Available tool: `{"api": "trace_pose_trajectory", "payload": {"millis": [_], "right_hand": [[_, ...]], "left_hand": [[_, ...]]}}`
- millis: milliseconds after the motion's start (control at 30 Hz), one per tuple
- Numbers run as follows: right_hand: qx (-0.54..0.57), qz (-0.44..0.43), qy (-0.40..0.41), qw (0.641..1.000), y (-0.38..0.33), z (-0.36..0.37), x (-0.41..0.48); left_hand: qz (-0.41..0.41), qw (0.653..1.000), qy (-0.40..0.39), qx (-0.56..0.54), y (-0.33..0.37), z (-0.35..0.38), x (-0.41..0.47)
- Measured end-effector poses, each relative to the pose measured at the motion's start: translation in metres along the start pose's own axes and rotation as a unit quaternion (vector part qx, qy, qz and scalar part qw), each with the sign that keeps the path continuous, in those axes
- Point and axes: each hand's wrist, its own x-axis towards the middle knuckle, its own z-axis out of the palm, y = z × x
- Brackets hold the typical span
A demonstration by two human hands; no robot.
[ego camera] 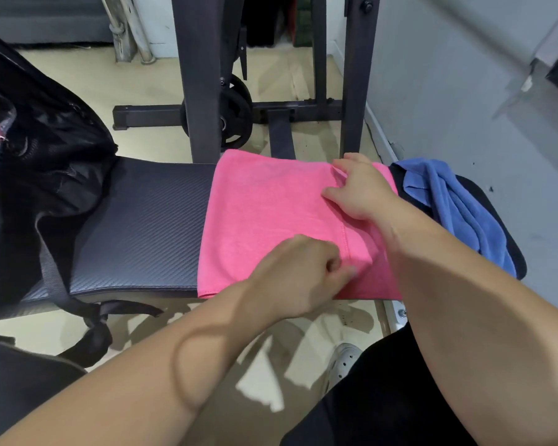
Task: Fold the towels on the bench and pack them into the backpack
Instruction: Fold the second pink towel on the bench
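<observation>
Folding 1 of the 2 towels in view, you pinch the stitched hem of the pink towel (264,214) with both hands. The towel lies flat across the padded bench (142,226), between the black backpack (45,149) at the left end and a crumpled blue towel (458,204) at the right. Your right grip (358,191) closes thumb and fingers on the hem at the far edge. Your left grip (303,272), fingers curled and slightly blurred, appears to nip the same hem at the near edge.

To fold cleanly, keep that hem taut between the 2 grips and carry both ends over level, so neither corner leads. Lay it square on the layer below and smooth outward before letting go.

The hem line runs across the bench from far side to near side. The hemmed end points toward the blue towel, the opposite end toward the backpack. The long axis looks to run along the bench, left to right, though the panel is close to square. Its near edge droops just over the front rim.
</observation>
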Motion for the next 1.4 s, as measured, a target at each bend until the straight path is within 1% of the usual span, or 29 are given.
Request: {"api": "trace_pose_trajectory", "payload": {"millis": [67,100,167,200,233,300,367,433,567,633,833,900,1000,1067,1100,1267,1400], "right_hand": [[-0.013,0.012,0.013,1.0,-0.003,0.0,-0.002],[-0.017,0.012,0.018,1.0,-0.006,0.0,-0.003],[-0.031,0.006,0.013,0.999,-0.013,0.001,-0.005],[-0.045,0.007,-0.003,0.999,-0.017,0.003,-0.006],[-0.065,0.011,-0.026,0.997,-0.021,0.005,-0.008],[-0.107,0.026,-0.073,0.991,-0.026,0.014,-0.01],[-0.132,0.032,-0.099,0.986,-0.029,0.026,-0.011],[-0.158,0.026,-0.106,0.981,-0.031,0.04,-0.014],[-0.18,0.021,-0.076,0.981,-0.038,0.056,-0.019],[-0.179,0.013,-0.074,0.981,-0.044,0.06,-0.02],[-0.17,-0.037,-0.067,0.982,-0.077,0.082,-0.027],[-0.146,-0.06,-0.062,0.986,-0.094,0.092,-0.029],[-0.049,-0.08,-0.036,0.995,-0.115,0.1,-0.029],[0.009,-0.073,-0.02,0.997,-0.121,0.101,-0.028],[0.012,-0.066,-0.018,0.998,-0.121,0.1,-0.027],[-0.084,-0.043,-0.02,0.995,-0.096,0.083,-0.031],[-0.067,-0.009,0.007,0.998,-0.077,0.061,-0.035]], "left_hand": [[-0.014,0.994,0.107,0.022,-0.011,-0.007,-0.001],[-0.042,0.988,0.141,0.035,-0.02,-0.012,-0.001],[-0.111,0.977,0.167,0.079,-0.038,-0.023,0.0],[-0.141,0.972,0.155,0.11,-0.046,-0.027,0.0],[-0.174,0.967,0.124,0.138,-0.054,-0.028,-0.001],[-0.225,0.959,0.035,0.171,-0.068,-0.026,-0.008],[-0.244,0.951,-0.035,0.185,-0.08,-0.019,-0.017],[-0.246,0.948,-0.056,0.192,-0.089,-0.014,-0.023],[-0.236,0.949,-0.058,0.199,-0.096,-0.017,-0.028],[-0.238,0.948,-0.055,0.205,-0.102,-0.022,-0.035],[-0.264,0.94,-0.042,0.211,-0.126,-0.039,-0.067],[-0.276,0.936,-0.035,0.214,-0.136,-0.047,-0.08],[-0.288,0.93,-0.031,0.226,-0.155,-0.061,-0.098],[-0.291,0.929,-0.037,0.226,-0.165,-0.069,-0.106],[-0.287,0.93,-0.038,0.225,-0.168,-0.071,-0.108],[-0.274,0.933,-0.024,0.231,-0.17,-0.071,-0.111],[-0.278,0.929,0.02,0.241,-0.157,-0.072,-0.105]]}}
